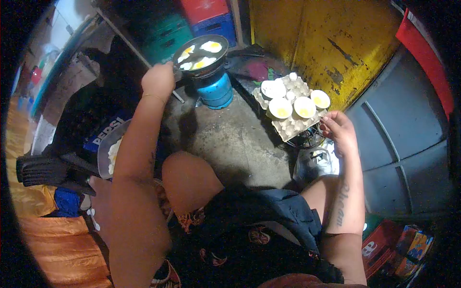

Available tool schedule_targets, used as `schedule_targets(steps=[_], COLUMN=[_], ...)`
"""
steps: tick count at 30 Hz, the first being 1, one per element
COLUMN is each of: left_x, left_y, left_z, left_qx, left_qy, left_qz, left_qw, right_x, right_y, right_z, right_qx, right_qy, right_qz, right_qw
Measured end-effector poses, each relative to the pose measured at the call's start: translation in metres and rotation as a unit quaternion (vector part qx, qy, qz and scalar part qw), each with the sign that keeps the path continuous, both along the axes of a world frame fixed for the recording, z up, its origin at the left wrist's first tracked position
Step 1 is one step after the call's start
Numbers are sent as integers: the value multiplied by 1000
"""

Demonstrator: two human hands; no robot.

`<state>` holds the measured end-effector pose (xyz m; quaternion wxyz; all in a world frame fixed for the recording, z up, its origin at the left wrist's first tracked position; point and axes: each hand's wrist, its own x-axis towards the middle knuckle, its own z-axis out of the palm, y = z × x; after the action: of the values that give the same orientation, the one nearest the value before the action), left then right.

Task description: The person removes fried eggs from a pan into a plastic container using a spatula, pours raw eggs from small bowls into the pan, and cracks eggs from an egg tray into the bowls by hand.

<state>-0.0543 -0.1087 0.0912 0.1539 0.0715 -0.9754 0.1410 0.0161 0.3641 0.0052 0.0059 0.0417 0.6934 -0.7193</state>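
Observation:
My left hand is closed at the near left side of a dark frying pan, around its handle, which the fingers mostly hide. In the pan lie several fried eggs with white edges and yellow yolks. Under the pan is a burner on a small blue gas cylinder. My right hand has its fingers pinched together by the right edge of a cardboard egg tray; what they hold, if anything, I cannot make out. White bowls with cracked eggs rest on the tray.
Whole eggs and a bowl of eggshells are also on the tray. A clear plastic bag sits below it. Stacked crates stand behind the burner. On my left is a plastic tub; a yellow panel rises at the back right.

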Motion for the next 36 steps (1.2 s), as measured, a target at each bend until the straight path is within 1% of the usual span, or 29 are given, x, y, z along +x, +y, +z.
schedule_targets(steps=[4,10,15,16,19,20,23,26,32,34,36], left_x=[2,-8,-24,-28,-36,-39,-49,-57,-49,-40,-27], left_y=[3,10,17,19,27,30,28,26,22,20,15], left_z=[2,-11,-33,-36,-47,-50,-62,-68,-66,-57,-48], left_qx=[25,64,100,113,134,131,133,138,140,133,122], left_qy=[-4,-9,14,1,31,32,49,46,54,48,57], left_qz=[2,-4,8,17,18,37,28,45,51,48,35], left_qw=[1000,998,995,993,990,990,989,988,987,989,990], right_x=[0,0,-1,-1,-1,-1,-3,-2,-4,-5,-5], right_y=[0,0,3,4,6,5,5,3,2,4,0], right_z=[1,2,-2,-3,-4,-4,-5,-4,-4,-6,-6], right_qx=[12,19,31,27,24,27,34,33,39,55,40], right_qy=[1,-1,-13,-13,-13,-14,-14,-8,-4,-10,-9], right_qz=[-2,-6,-7,-4,-3,-6,-12,-8,18,37,21], right_qw=[1000,1000,999,1000,1000,1000,999,999,999,998,999])
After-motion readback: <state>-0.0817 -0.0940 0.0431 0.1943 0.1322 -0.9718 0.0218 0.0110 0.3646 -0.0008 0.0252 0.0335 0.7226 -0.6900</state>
